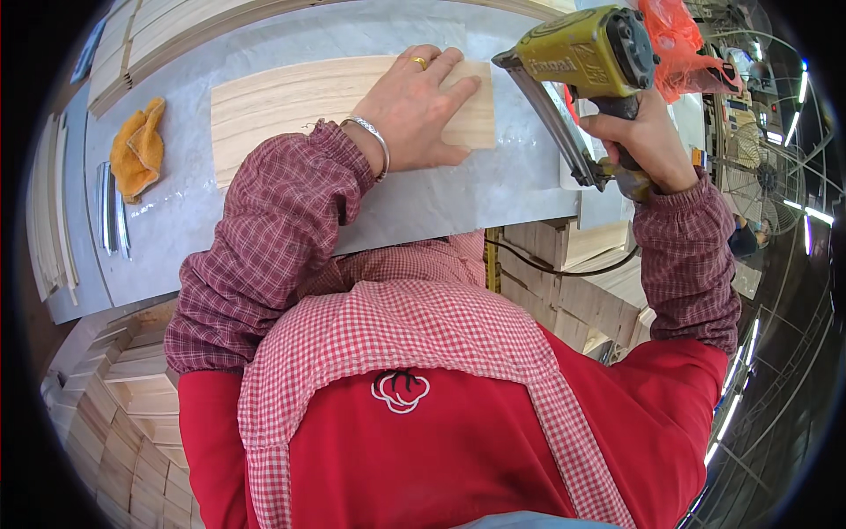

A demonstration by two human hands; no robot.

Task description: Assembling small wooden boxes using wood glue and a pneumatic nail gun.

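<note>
One flat, pale wooden board (pixel 295 106) lay on a shiny grey-blue table (pixel 502 198), and every place here is told from that board. The left hand (pixel 414 110) lay palm down on top of it with its fingers spread wide, pressing but not gripping. The right hand (pixel 648 141) was curled shut around the handle of one olive-green and black nail gun (pixel 577 57), held just right of the board. The gun's nose did not seem to touch the wood. I couldn't tell if a finger was on the trigger. The work looked near its start for this board: no other part showed joined to it, and I saw no nails in it, so any fastening seemed left to do. Left of the board was one fuzzy orange-yellow cloth (pixel 138 152), and nearer the person lay a few thin, shiny silver strips (pixel 112 212), too bunched to count. Beyond the board, to the left, sat one stack of long pale planks (pixel 167 35). Past its right end hung one bright red plastic bag (pixel 674 53). Below and left were many pale wooden boxes (pixel 145 397), too many to count.
</note>
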